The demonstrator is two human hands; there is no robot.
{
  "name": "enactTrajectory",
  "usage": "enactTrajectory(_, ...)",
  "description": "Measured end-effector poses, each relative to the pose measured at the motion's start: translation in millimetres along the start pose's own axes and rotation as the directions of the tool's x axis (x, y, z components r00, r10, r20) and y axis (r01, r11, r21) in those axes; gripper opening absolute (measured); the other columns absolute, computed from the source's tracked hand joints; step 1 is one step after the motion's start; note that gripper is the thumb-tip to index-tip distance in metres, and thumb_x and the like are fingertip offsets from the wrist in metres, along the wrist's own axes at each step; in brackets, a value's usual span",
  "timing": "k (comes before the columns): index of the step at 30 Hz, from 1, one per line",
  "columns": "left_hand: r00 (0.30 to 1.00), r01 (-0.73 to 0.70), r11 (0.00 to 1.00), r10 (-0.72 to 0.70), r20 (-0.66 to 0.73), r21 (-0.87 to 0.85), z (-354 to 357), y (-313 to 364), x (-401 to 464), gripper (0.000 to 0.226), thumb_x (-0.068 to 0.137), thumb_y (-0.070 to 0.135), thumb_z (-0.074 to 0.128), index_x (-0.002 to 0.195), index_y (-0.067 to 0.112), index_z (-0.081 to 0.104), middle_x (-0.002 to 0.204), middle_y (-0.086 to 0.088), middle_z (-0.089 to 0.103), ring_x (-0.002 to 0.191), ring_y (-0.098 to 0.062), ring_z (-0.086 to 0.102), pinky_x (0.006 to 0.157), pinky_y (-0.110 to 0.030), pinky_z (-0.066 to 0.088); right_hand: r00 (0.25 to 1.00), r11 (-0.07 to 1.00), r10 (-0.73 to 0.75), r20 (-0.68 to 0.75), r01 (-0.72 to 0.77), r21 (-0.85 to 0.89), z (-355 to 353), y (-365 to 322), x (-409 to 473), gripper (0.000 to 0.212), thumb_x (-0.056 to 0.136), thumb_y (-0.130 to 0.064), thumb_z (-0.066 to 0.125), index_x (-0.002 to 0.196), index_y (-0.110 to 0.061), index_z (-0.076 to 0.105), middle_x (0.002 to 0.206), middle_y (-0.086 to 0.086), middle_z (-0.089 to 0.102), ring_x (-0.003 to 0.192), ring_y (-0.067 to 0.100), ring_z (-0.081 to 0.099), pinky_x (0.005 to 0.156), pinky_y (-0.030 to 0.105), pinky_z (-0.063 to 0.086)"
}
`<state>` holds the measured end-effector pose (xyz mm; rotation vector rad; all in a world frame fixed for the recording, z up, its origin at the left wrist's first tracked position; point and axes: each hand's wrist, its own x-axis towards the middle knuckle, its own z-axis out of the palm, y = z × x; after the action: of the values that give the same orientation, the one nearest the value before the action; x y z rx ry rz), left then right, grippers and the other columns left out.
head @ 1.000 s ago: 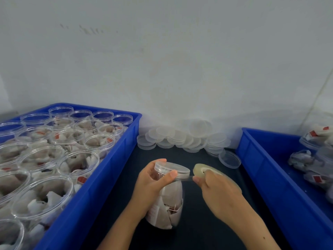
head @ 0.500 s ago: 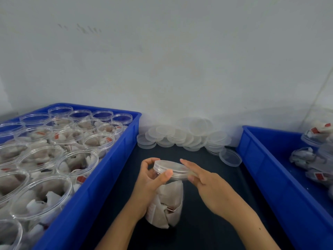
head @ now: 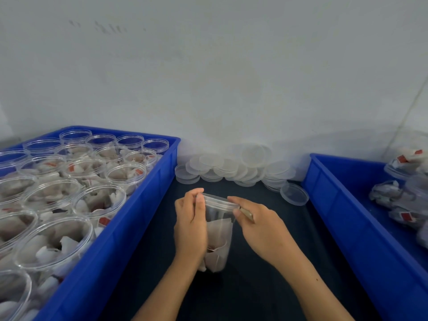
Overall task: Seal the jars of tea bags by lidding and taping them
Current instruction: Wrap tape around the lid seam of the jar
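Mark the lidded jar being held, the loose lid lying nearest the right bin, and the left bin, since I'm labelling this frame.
lidded jar (head: 218,237): head view, its clear wall over the tea bags.
loose lid (head: 294,194): head view, middle of its flat disc.
left bin (head: 129,218): head view, outer face of its right wall.

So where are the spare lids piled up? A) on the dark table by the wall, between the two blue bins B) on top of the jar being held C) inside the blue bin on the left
A: the spare lids lie heaped on the dark table against the wall, between the bins.
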<state>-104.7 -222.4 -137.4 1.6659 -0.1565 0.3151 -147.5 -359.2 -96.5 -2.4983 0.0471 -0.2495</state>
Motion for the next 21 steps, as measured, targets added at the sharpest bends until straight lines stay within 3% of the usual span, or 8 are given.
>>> enactTrajectory(3, 0.997, 0.06, 0.996, -0.057, 0.051, -0.059, -1.6, 0.8, -4.1, 0.038, 0.093, 0.066, 0.03, 0.123, 0.05, 0.047, 0.109, 0.027, 0.056, 0.104, 0.003, 0.056, 0.092, -0.031, 0.046, 1.0, 0.998, 0.001, -0.008, -0.001, 0.056, 2.9, -4.6, -1.5, 0.036, 0.1, -0.037, 0.043, 0.135, -0.047, 0.047, 0.104, -0.018, 0.062, 0.074, -0.001, 0.054, 0.061, 0.008, 0.036)
enactTrajectory(6, 0.99, 0.047, 0.998, -0.053, 0.132, 0.05, -9.6, 1.3, -3.7, 0.085, 0.055, 0.093, 0.05, 0.127, 0.048, 0.04, 0.1, 0.027, 0.059, 0.099, 0.006, 0.056, 0.077, -0.018, 0.041, 1.0, 0.998, -0.007, 0.008, 0.006, 0.07, 2.5, -8.8, -2.8, 0.036, 0.1, -0.038, 0.044, 0.136, -0.047, 0.047, 0.108, -0.016, 0.065, 0.081, 0.001, 0.059, 0.064, 0.011, 0.038)
enactTrajectory(8, 0.986, 0.06, 0.995, -0.071, 0.15, 0.077, -12.6, -0.5, 0.0, 0.097, 0.046, 0.087, 0.066, 0.128, 0.042, 0.041, 0.104, 0.022, 0.059, 0.098, 0.004, 0.057, 0.079, -0.019, 0.045, 0.999, 0.997, -0.019, 0.033, 0.016, 0.078, 0.4, -10.8, -4.3, 0.038, 0.1, -0.039, 0.043, 0.138, -0.048, 0.044, 0.091, -0.019, 0.061, 0.072, 0.0, 0.055, 0.063, 0.012, 0.038)
enactTrajectory(11, 0.984, 0.096, 0.995, -0.1, 0.149, 0.036, -12.9, -4.6, 4.8, 0.097, 0.043, 0.08, 0.072, 0.127, 0.036, 0.049, 0.104, 0.017, 0.064, 0.099, 0.0, 0.062, 0.088, -0.03, 0.053, 0.997, 0.992, 0.0, 0.076, -0.009, 0.124, -2.1, -11.0, -9.0, 0.042, 0.1, -0.044, 0.039, 0.141, -0.052, 0.034, 0.065, -0.013, 0.056, 0.061, 0.001, 0.055, 0.067, 0.018, 0.044)
enactTrajectory(13, 0.983, 0.109, 0.994, -0.109, 0.148, 0.009, -14.0, -6.5, 5.8, 0.097, 0.043, 0.079, 0.074, 0.127, 0.035, 0.051, 0.105, 0.015, 0.066, 0.099, -0.001, 0.063, 0.091, -0.033, 0.053, 0.995, 0.991, 0.065, 0.077, -0.073, 0.109, -1.2, -14.0, -15.2, 0.046, 0.099, -0.051, 0.034, 0.145, -0.05, 0.024, 0.066, -0.005, 0.064, 0.068, 0.004, 0.062, 0.073, 0.025, 0.049)
enactTrajectory(15, 0.983, 0.12, 0.992, -0.114, 0.145, -0.029, -15.5, -7.8, 7.2, 0.099, 0.04, 0.08, 0.075, 0.125, 0.034, 0.053, 0.107, 0.015, 0.066, 0.1, -0.001, 0.063, 0.091, -0.033, 0.053, 0.989, 0.989, 0.141, 0.039, -0.143, 0.028, -0.4, -16.5, -20.4, 0.05, 0.096, -0.059, 0.029, 0.142, -0.038, 0.027, 0.075, -0.006, 0.063, 0.078, 0.011, 0.064, 0.078, 0.032, 0.049)
enactTrajectory(19, 0.977, 0.122, 0.99, -0.108, 0.183, -0.067, -16.5, -7.3, 8.8, 0.096, 0.044, 0.075, 0.077, 0.126, 0.031, 0.054, 0.108, 0.013, 0.066, 0.101, -0.004, 0.063, 0.086, -0.025, 0.051, 0.981, 0.977, 0.176, -0.086, -0.185, -0.108, -3.3, -15.7, -25.4, 0.039, 0.095, -0.06, 0.031, 0.103, -0.024, 0.042, 0.078, -0.011, 0.057, 0.073, 0.009, 0.058, 0.069, 0.031, 0.049)
enactTrajectory(21, 0.971, 0.13, 0.989, -0.113, 0.209, -0.069, -17.1, -6.0, 9.3, 0.093, 0.043, 0.069, 0.076, 0.125, 0.031, 0.055, 0.106, 0.013, 0.066, 0.098, -0.002, 0.064, 0.08, -0.021, 0.049, 0.98, 0.977, 0.166, -0.112, -0.179, -0.119, -3.3, -12.5, -26.8, 0.033, 0.097, -0.057, 0.033, 0.103, -0.025, 0.039, 0.076, -0.01, 0.057, 0.068, 0.008, 0.056, 0.065, 0.028, 0.048)
